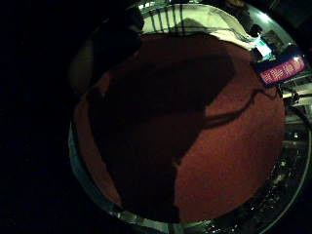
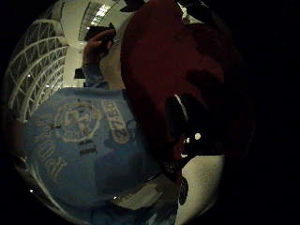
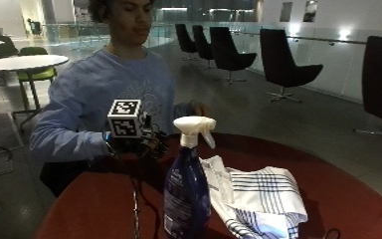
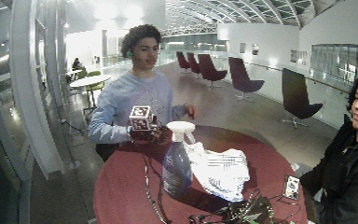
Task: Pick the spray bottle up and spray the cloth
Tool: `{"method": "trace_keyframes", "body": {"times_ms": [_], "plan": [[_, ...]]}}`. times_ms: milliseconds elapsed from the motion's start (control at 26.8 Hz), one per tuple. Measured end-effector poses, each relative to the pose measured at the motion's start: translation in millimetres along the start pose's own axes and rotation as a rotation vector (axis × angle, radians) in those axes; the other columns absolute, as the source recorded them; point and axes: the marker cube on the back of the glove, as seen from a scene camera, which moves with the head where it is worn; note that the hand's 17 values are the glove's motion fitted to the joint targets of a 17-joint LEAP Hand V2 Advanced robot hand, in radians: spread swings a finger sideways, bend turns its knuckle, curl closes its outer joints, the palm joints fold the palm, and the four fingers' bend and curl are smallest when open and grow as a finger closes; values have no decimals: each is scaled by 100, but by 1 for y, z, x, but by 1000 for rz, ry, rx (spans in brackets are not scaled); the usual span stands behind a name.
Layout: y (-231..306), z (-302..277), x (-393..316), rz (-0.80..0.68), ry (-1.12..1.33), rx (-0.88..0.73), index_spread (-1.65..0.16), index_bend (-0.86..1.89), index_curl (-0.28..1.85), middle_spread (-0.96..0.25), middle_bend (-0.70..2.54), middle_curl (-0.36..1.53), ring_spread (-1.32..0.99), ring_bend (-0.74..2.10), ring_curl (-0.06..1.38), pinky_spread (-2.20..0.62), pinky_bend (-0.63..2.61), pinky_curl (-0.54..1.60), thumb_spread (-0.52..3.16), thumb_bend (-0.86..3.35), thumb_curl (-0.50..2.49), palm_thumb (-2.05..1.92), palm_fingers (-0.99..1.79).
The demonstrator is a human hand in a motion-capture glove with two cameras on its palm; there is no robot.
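While the person stands behind the round red table (image 3: 98,209), the gloved right hand (image 3: 135,146) hangs above the table's near-person edge, well short of the spray bottle (image 3: 186,191) and touching nothing. Fingers of that hand: partly hidden in the outside view by the glove's fittings; whether they are spread or curled cannot be told.

Spray bottle: upright on the table, blue translucent body, white trigger head (image 3: 194,127) with the nozzle turned toward the cloth side. Stands between the hand and the camera in the outside view.

Cloth (image 3: 260,201): white with dark checked stripes, lying crumpled on the table just beside the bottle; its near fold appears to touch or sit behind the bottle body, contact not resolvable.

Bare left hand (image 3: 199,109): raised at about chest level, away from the table, holding none of the task's things.

Little-finger-side palm view: mostly red table surface (image 1: 229,161) under a large shadow, with the checked cloth (image 1: 185,19) at the far rim of the table.

Thumb-side palm view: the person's light blue sweatshirt (image 2: 79,140) and the edge of the table (image 2: 159,70).

Wide outside view: small upright card (image 4: 291,186) and a tangle of cables (image 4: 241,212) at the table's camera-side edge.
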Motion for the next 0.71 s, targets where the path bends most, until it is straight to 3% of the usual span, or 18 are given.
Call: {"method": "trace_keyframes", "body": {"times_ms": [298,708], "plan": [[5,-2,3,19,-4,5,-33,20,17,1,30,15,5,24,12,19,35,17,81,35,16,56,47],[5,-13,10,46,16,38,-38,18,24,1,27,23,6,22,17,23,32,22,108,31,22,60,47]]}}
